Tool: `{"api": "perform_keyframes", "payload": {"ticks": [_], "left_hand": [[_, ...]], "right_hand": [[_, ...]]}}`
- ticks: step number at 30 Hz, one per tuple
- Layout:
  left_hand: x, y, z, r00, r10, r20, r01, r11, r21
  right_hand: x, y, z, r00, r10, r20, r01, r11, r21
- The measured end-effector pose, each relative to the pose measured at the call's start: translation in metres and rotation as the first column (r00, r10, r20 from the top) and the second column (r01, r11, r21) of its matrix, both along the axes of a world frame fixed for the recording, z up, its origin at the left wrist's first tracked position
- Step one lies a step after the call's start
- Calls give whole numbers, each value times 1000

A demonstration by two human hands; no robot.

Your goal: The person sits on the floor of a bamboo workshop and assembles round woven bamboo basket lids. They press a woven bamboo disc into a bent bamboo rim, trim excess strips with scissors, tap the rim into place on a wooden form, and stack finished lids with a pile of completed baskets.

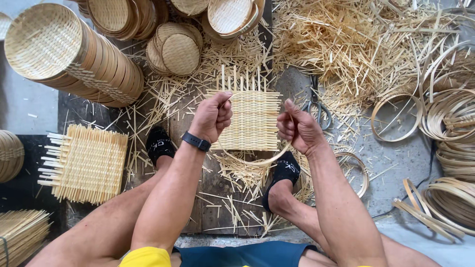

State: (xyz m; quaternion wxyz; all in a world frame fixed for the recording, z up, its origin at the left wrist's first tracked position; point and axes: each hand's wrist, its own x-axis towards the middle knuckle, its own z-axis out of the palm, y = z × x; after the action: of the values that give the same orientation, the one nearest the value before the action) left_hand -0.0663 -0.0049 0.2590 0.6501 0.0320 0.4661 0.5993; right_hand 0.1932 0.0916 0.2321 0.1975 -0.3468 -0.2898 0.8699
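— While the person sat on the floor, what did the two hands have?

— The left hand and the right hand were both curled tight around a thin bamboo hoop. The hoop ran round a square woven mat, held up in front of the knees, between the two feet.

— Was the mat heavy?

— I think it was very light. It looked thin and bendy, made of little flat strips. The loose ends poking out at the top could snap or prick.

— And the hoop?

— It looked springy, so it might pop open if one hand let go. Holding it at both sides, like the hands did, seemed the safe way. I could not tell if the fingers pinched the mat too; they hid that part.

— What else was near?

— Scissors lay just past the right hand. Stacked round baskets were on the left, and more hoops on the right.
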Motion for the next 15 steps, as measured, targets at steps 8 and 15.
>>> {"api": "perform_keyframes", "payload": {"ticks": [8, 15], "left_hand": [[-9, -1, -33, 987, 42, 158, -45, 999, 15], [-11, -9, -62, 944, 330, -16, -329, 936, -125]], "right_hand": [[-11, -4, -12, 995, -90, 42, 90, 996, 8], [-12, -1, -27, 907, -265, 326, 145, 926, 350]]}}
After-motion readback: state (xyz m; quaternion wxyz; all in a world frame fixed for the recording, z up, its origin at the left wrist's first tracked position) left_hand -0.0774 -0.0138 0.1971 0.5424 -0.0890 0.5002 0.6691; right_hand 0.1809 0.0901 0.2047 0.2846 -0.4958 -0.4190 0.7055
